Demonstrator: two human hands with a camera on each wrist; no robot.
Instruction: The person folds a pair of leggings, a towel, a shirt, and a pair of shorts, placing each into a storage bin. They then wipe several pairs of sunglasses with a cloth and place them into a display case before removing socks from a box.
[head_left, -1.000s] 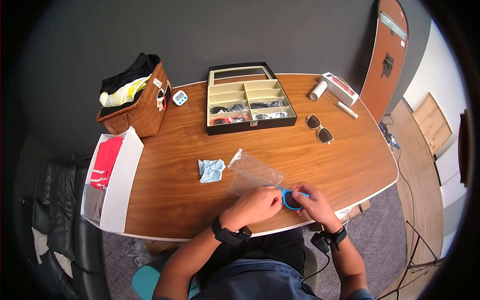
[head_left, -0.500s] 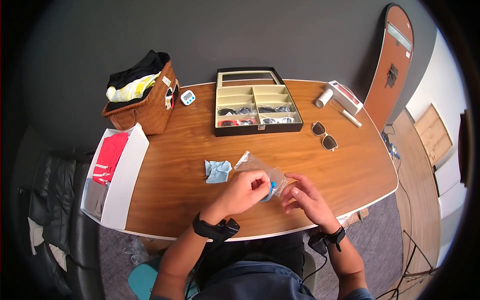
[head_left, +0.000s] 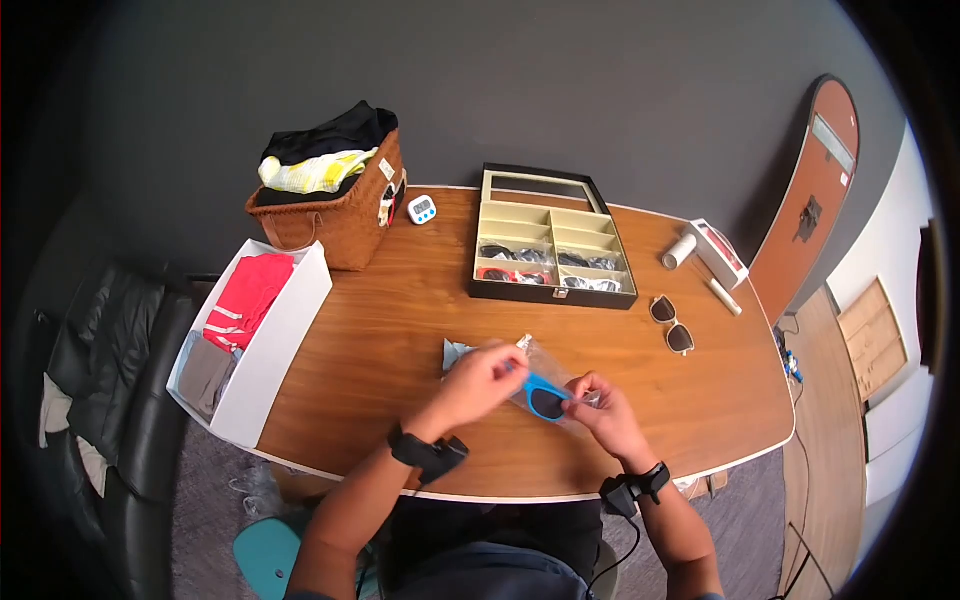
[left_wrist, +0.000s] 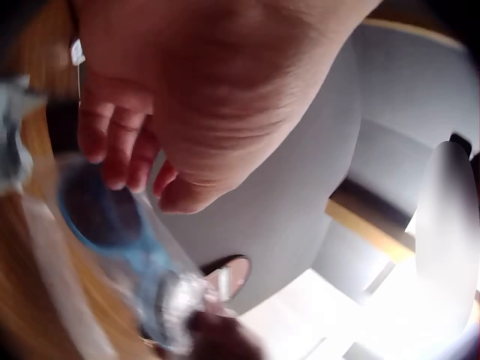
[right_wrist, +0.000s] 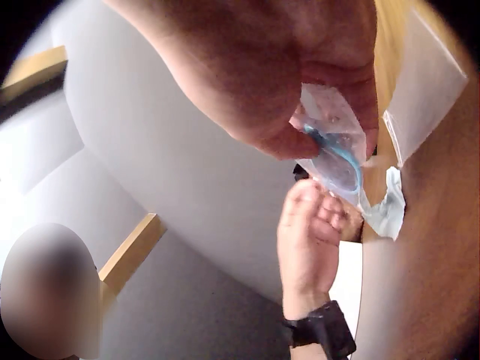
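The right hand [head_left: 612,420] has a narrow grip, thumb and fingers pinching one end of a clear, crinkled plastic bag [head_left: 537,352] and the blue-framed sunglasses with dark lenses [head_left: 546,402] in it. The left hand [head_left: 478,385] pinches the bag at the other end, fingers curled in. The sunglasses hang tilted between the two hands, above the near part of the brown wood-grain table [head_left: 420,300] (the left wrist view is blurred, but it shows film over the blue frame).

Just beside the left hand, partly hidden by it, lies a crumpled light-blue cloth [head_left: 453,352]. Beyond the hands stands an open black display case with cream compartments [head_left: 550,292]; its two nearer rows hold bagged eyewear, one pair red-framed. Right of the case lie pale-framed sunglasses with dark lenses [head_left: 680,338], and past them a white cylinder [head_left: 680,251], a slim white stick [head_left: 725,297] and a white box with a reddish front [head_left: 722,250].

To the left are a small white timer with blue buttons [head_left: 422,209], a brown woven basket heaped with clothes [head_left: 360,228] and a long white box holding red and grey fabric [head_left: 285,345].
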